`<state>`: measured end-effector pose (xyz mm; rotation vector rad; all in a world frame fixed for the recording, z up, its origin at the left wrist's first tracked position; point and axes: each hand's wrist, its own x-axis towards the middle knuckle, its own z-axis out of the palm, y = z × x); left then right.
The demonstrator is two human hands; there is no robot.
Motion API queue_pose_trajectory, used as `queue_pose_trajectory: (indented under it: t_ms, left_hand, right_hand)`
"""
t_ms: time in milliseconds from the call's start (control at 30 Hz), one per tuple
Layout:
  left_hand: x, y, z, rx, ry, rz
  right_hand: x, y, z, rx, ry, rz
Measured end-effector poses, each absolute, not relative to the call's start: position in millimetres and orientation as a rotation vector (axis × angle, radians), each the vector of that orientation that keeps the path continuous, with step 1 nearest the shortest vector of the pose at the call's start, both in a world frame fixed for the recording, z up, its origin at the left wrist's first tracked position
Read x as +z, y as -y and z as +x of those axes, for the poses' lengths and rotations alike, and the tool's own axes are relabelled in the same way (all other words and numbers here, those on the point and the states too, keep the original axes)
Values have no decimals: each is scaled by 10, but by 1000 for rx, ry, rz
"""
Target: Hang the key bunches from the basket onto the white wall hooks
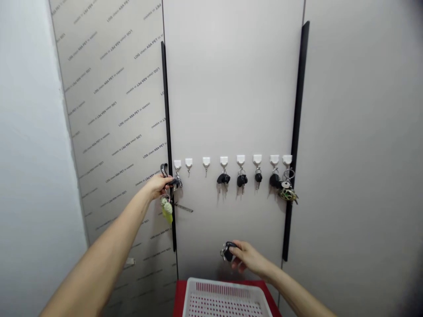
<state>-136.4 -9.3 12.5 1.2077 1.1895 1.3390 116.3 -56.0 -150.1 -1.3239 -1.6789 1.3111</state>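
Observation:
My left hand (159,185) grips a bunch of keys with a black strap (164,169) at the leftmost white hook (177,164). A pale green and yellow charm (167,208) dangles below that hand. Whether the bunch still hangs on the hook, I cannot tell. Lower down, my right hand (246,257) is closed on a black key (228,251) with a metal ring, above the white basket (228,284). Black keys (224,179) hang from several hooks to the right. Two hooks, the second (188,163) and third (206,162) from the left, carry nothing.
The basket rests on a red surface (181,293) against the pale cabinet door (231,88). Long black handles stand at the left (167,110) and right (300,97) of the door. A key bunch with a large ring (288,192) overlaps the right handle.

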Motion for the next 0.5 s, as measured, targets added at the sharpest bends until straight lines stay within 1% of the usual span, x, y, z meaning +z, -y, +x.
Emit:
queue_pose_trajectory:
  t_ms: [100, 233, 400, 500]
  left_hand:
    - [218, 94, -1323, 1418, -1118, 1141]
    - [420, 48, -1294, 1427, -1020, 1036]
    - [719, -14, -1242, 1518, -968, 1013]
    - [811, 79, -1174, 1604, -876, 1065]
  right_hand:
    - [-1526, 575, 1211, 1314, 1649, -1353]
    - [-1570, 573, 1258, 1320, 1621, -1367]
    - [-1661, 572, 1303, 1343, 1583, -1364]
    - [-1766, 579, 1344, 1328, 1592, -1389]
